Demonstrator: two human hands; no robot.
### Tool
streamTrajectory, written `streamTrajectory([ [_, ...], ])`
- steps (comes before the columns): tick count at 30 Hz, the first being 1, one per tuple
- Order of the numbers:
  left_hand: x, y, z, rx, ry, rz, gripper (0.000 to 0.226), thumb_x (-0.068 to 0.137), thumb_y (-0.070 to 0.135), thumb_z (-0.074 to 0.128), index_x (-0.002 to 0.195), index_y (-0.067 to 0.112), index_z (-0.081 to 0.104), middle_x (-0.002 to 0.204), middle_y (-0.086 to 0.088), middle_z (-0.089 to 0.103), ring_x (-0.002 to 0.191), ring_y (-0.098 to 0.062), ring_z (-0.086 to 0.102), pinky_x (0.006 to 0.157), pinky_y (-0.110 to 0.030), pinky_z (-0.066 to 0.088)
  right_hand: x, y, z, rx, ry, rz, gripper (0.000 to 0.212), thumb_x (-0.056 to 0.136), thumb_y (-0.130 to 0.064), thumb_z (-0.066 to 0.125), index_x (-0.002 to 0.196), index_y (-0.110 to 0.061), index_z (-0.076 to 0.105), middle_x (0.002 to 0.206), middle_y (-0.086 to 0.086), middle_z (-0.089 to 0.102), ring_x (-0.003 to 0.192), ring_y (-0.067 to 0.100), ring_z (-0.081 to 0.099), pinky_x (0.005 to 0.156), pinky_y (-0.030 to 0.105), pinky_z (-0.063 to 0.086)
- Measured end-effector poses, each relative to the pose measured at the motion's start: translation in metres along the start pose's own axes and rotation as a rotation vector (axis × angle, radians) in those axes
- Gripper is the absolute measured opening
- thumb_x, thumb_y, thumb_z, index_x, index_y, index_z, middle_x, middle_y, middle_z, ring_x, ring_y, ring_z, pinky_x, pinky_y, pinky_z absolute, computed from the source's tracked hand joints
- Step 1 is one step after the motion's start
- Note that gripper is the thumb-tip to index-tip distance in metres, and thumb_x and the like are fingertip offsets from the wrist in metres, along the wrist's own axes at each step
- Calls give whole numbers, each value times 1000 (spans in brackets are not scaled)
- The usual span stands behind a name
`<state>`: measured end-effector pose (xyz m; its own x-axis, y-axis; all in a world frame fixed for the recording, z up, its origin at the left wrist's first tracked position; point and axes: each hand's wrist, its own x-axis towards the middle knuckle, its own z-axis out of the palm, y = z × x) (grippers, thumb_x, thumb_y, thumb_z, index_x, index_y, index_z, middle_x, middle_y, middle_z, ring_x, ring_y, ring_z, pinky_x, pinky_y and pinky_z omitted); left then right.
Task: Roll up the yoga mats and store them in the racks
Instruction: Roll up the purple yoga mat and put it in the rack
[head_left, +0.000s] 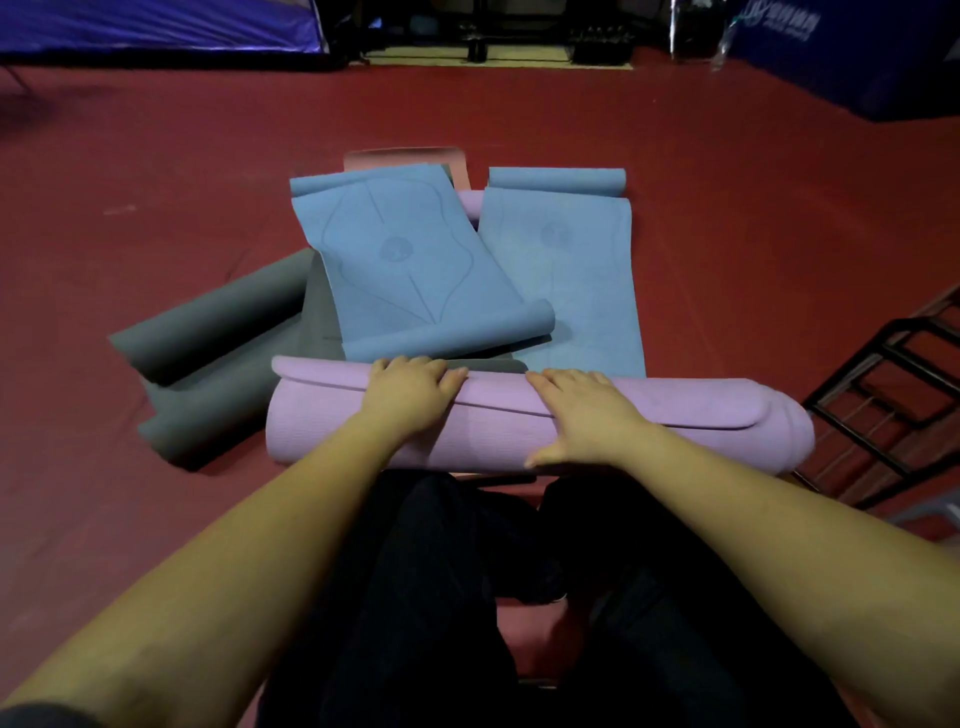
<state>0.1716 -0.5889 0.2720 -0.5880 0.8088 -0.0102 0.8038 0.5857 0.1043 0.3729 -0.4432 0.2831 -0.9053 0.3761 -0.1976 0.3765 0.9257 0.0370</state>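
Head view is showing the left hand (410, 387) and right hand (582, 415) pressing flat-fingered, gripping nothing, on the purple mat (519, 421), which is lying rolled on the red floor (727, 208), probably to keep it from unrolling. The black rack (893, 395) (at right) is holding no visible mats.

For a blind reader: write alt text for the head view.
Both hands, left hand and right hand, press on a rolled purple yoga mat on a red floor. Beyond lie two blue mats, partly unrolled, and grey mats; a black rack stands right.
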Motion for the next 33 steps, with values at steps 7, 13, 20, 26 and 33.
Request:
streamTrajectory([
  [7,-28,-33,4,-612,515,-75,29,89,24,55,100,3,72,114,-16,64,110,-31,56,96,-35,40,9,9,3,16,7,-23,121,60,-83,64,156,-26,16,153,2,36,135,26,40,109,43,34],
  [13,-80,-75,35,-1630,716,-1368,43,93,35,42,126,9,52,126,-6,55,109,-28,56,93,-41,48,22,15,0,81,-43,-51,122,55,-88,58,154,-27,22,152,0,40,134,24,43,108,39,38],
  [20,-74,-79,55,-2314,264,-1371,45,99,34,33,126,9,60,129,-18,61,116,-40,58,97,-66,43,30,18,-4,139,-52,-57,110,63,-77,70,153,-29,27,150,-8,44,133,17,45,104,32,40],
  [26,-48,-60,40,-2400,551,-1123,42,101,31,30,118,24,68,115,-6,72,109,-32,65,91,-47,52,30,17,-22,231,1,-29,104,65,-70,75,151,-32,30,149,-11,45,133,14,45,102,29,38],
  [33,-1,-10,-14,-2488,322,-632,51,98,44,35,139,22,56,137,-5,61,125,-31,56,104,-42,44,29,27,-71,516,83,39,108,65,-55,84,154,-37,25,153,-10,41,135,13,44,104,23,35],
])
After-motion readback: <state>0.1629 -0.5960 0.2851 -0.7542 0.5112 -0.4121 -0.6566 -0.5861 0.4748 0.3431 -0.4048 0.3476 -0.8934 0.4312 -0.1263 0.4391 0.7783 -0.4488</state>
